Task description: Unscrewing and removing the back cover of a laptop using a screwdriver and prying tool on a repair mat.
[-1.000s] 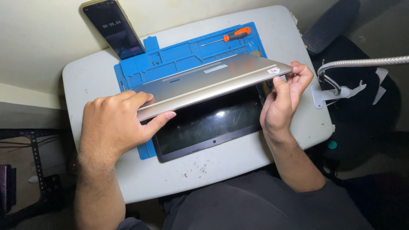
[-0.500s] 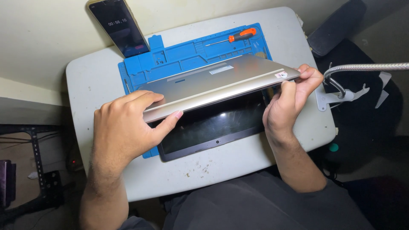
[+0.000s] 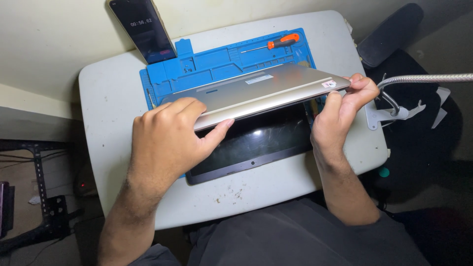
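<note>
Both hands are gripping a gold laptop (image 3: 256, 91) that is lying upside down and part open on a blue repair mat (image 3: 197, 64). Left hand (image 3: 167, 138) is clamping the base's near left corner, fingers on top, thumb underneath. Right hand (image 3: 340, 111) is pinching the right corner the same way. Dark screen (image 3: 256, 143) is resting flat on the mat and the white table (image 3: 108, 98), facing up, with the base raised at an angle above it.

Step in hand looks like folding or repositioning the base over the screen. Next move likely calls for both hands moving evenly so the hinge is not twisting, and keeping thumbs out from between the two halves.

An orange-handled screwdriver (image 3: 276, 44) is sitting at the mat's far edge. A phone (image 3: 143, 27) is standing propped at the far left. A lamp's bendy metal neck (image 3: 423, 79) is coming in from the right.
</note>
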